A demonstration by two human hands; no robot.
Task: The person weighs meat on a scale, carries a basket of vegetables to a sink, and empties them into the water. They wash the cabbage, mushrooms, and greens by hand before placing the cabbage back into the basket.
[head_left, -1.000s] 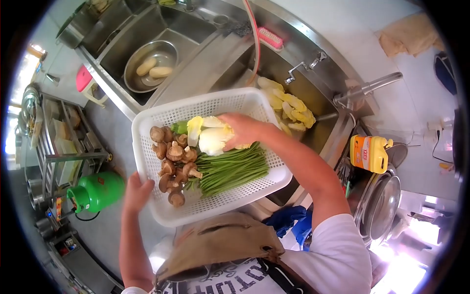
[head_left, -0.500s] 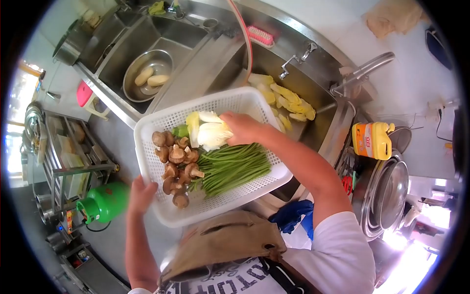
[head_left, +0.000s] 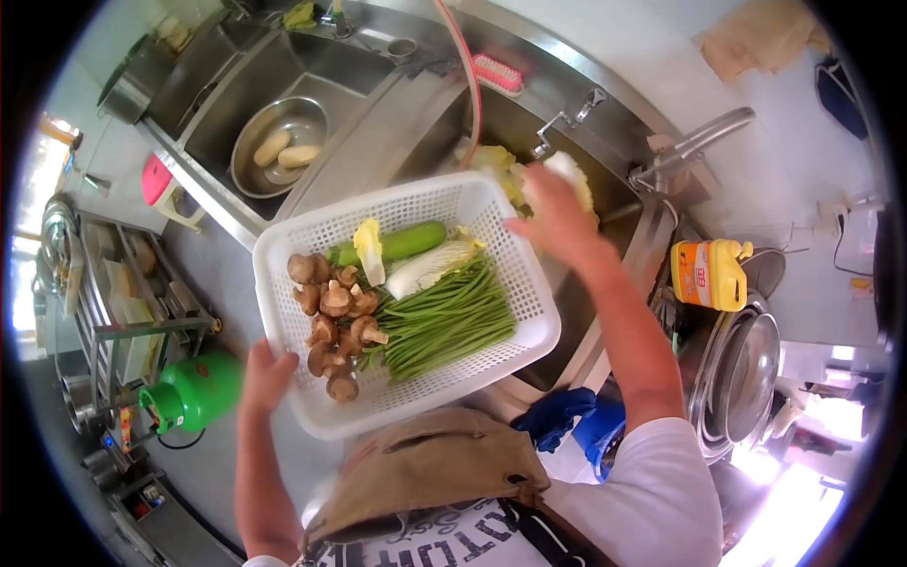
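Observation:
A white perforated plastic basket [head_left: 406, 416] is in front of my body. My left hand [head_left: 268, 376] grips its left rim, the fingers partly hidden by the edge. In the basket lie brown mushrooms [head_left: 335, 299], a bundle of green long beans [head_left: 449, 321], a green zucchini [head_left: 413, 240], a whitish cabbage piece [head_left: 430, 268] and a small yellow leaf [head_left: 369, 252]. Beyond the basket, over the right sink, my right hand [head_left: 559, 215] is closed on a pale napa cabbage piece [head_left: 573, 173]. My fingertips are partly hidden behind the hand. More yellowish leaves [head_left: 499, 163] lie in that sink.
A steel bowl [head_left: 248, 180] with two pale peeled vegetables stands in the left sink. A tap [head_left: 694, 146], a red hose [head_left: 470, 85] and a pink brush [head_left: 498, 73] are around the right sink. A yellow jug [head_left: 710, 276] stands at right, a green gas cylinder [head_left: 200, 389] at left.
My right hand has moved right and away from the basket to the sink, taking cabbage from above the beans. The zucchini and a remaining cabbage piece now show. My left hand stays at the rim.

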